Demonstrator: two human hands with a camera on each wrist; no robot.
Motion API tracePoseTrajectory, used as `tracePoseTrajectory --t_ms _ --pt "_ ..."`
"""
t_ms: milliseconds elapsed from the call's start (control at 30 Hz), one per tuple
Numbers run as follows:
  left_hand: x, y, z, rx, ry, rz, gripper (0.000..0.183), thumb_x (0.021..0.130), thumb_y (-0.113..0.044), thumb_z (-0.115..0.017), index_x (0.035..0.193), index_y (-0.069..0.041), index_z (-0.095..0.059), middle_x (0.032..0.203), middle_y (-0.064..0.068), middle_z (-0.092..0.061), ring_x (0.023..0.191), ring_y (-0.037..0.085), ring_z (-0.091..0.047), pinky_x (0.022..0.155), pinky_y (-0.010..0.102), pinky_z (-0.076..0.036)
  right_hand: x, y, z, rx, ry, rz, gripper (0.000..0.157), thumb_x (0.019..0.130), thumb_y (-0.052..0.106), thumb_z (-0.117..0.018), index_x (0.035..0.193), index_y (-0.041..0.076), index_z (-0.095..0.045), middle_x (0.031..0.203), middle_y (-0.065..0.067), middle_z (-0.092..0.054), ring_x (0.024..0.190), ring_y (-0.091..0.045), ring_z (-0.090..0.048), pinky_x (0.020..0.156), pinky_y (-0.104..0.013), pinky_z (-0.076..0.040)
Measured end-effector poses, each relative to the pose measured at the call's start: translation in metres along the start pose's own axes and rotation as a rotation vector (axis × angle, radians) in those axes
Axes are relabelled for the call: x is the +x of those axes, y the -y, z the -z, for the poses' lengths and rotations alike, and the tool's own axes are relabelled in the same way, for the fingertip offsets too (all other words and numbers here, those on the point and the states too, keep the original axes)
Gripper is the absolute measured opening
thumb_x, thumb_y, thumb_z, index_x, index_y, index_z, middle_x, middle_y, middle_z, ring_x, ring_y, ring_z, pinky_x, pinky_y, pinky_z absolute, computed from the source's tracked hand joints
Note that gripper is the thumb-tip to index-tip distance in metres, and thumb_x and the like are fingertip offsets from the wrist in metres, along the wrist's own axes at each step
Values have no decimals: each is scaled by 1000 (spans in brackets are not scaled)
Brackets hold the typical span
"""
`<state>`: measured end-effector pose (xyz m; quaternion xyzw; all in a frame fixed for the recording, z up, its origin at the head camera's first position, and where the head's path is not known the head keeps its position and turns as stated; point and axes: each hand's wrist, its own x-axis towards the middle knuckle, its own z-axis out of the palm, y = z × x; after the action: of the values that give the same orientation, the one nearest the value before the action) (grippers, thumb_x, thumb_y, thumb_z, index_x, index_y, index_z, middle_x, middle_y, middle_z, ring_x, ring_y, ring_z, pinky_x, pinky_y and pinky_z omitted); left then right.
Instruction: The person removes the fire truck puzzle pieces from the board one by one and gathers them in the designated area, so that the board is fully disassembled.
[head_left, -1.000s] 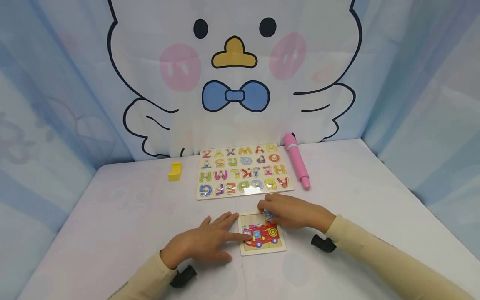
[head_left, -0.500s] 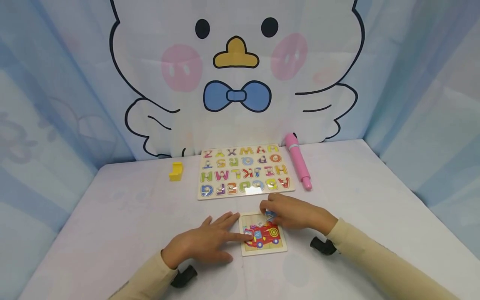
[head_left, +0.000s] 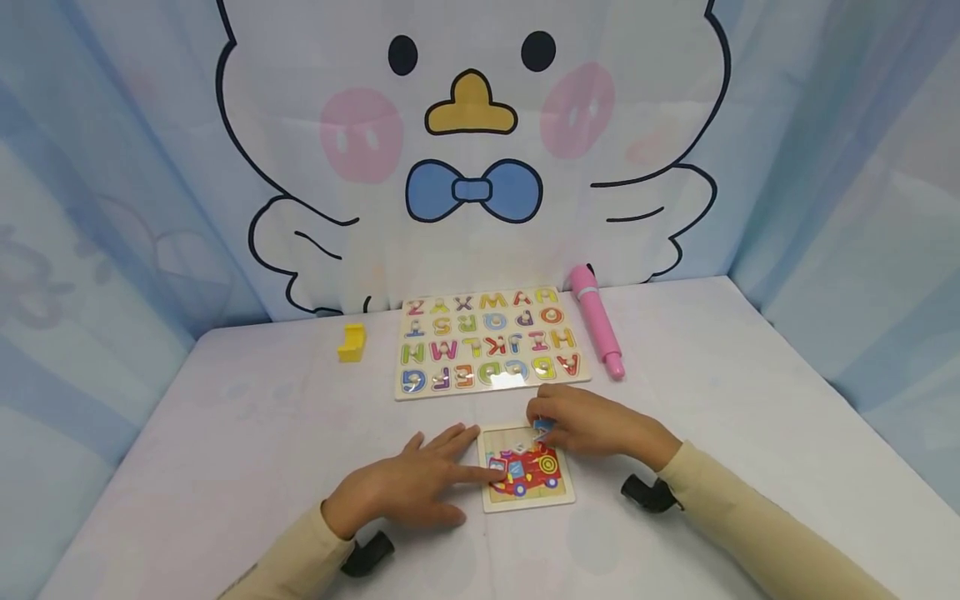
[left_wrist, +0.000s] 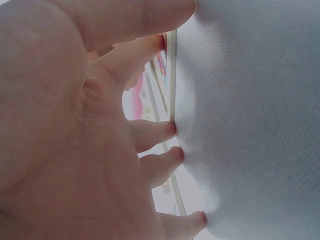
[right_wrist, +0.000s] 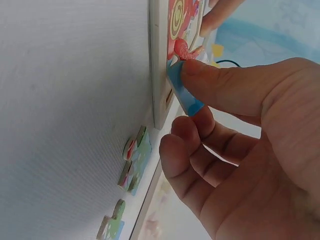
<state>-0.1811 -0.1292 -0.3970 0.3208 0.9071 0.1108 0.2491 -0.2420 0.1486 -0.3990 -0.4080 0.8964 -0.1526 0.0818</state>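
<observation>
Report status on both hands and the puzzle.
Left hand spread, index finger on puzzle. Right hand pinching blue piece at puzzle's far right corner. Loose pieces nearby, nothing apparently blocking.

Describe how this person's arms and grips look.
The left sleeve and right sleeve are long and beige; the left bears a faint dark mark, too small to read. A black block juts out near the left sleeve's end, a second black block near the right's. The left grip and right grip wear no gloves.
</observation>
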Motion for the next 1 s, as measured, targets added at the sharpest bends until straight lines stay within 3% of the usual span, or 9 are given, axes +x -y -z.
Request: tracePoseTrajectory --t_ms 267,533,800,1000 --pt "1 -1 0 4 7 7 60 94 -32 -73 146 -53 -51 170 6 -19 157 29 -10 117 71 -15 -8 -5 11 99 -56 66 7 94 9 -73 100 13 -70 91 9 -63 85 -7 -56 79 -30 -53" --pt "-1 -2 1 6 1 6 60 94 -30 -74 146 -51 -51 170 6 -19 157 29 -10 117 69 -15 -42 -31 39 152 -114 -51 15 95 3 -70 109 5 -73 99 5 -68 86 -10 -57 78 -28 -54" --pt "1 -2 0 2 3 -2 61 94 -29 -73 147 -50 -51 170 7 -18 157 29 -10 117 69 -14 -68 -61 50 177 -2 -221 9 94 6 -71 100 12 -72 84 7 -60 79 -13 -54 68 -27 -47" --pt "0 -2 0 -6 -3 -4 62 94 -28 -74 147 -50 -51 170 8 -18 157 29 -10 117 70 -13 -73 -72 54 208 73 -256 17 91 1 -70 87 17 -69 71 5 -48 71 -13 -48 62 -26 -40"
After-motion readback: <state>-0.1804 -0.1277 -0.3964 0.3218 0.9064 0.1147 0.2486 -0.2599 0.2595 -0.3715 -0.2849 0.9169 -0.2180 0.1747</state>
